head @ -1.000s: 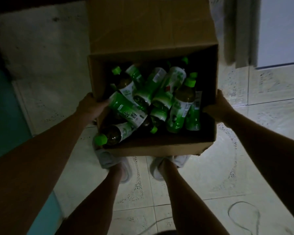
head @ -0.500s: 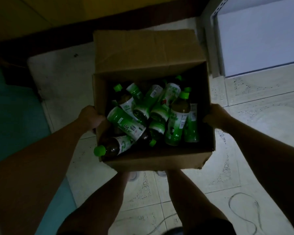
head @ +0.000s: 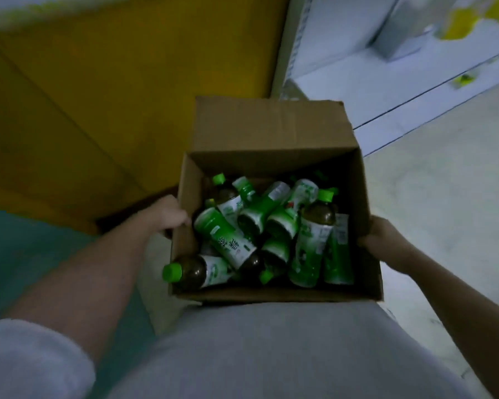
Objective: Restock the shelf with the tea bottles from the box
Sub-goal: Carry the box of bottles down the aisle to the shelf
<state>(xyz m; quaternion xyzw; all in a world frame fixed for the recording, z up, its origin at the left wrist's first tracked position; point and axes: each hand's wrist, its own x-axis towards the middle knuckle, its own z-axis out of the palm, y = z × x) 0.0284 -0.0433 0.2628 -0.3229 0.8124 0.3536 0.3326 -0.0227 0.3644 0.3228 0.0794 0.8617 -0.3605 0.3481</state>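
- Nearest to me is the person's pale grey shirt front (head: 271, 355), filling the bottom of the view, with a white short sleeve (head: 32, 358) on the left arm.
- Pressed against the shirt is the near wall of an open brown cardboard box (head: 274, 293), held up off the floor between both arms.
- The left hand (head: 170, 216) is curled around the box's left wall, fingers wrapped over the outside edge, gripping the cardboard.
- The right hand (head: 382, 240) clamps the box's right wall from the outside, closed on it about midway along the side.
- Inside the box lies a jumbled heap of green-labelled plastic tea bottles (head: 271, 231) with bright green caps, filled with dark tea; most lie on their sides, crossing one another.
- One bottle with a green cap (head: 172, 272) lies in the near left corner, its cap poking past the left wall's edge.
- Another dark bottle (head: 319, 217) leans more upright near the right side, cap towards the far wall.
- The box's far flap (head: 271, 125) stands open, tilted away from the person.
- Below on the right is pale tiled floor (head: 444, 211); on the left, a teal surface (head: 26, 254).
- Beyond the box to the left rises a yellow panelled wall (head: 113, 96).
- Farthest off at upper right stands a white shelf unit (head: 372, 67), blurred, with something yellow on it that I cannot make out.
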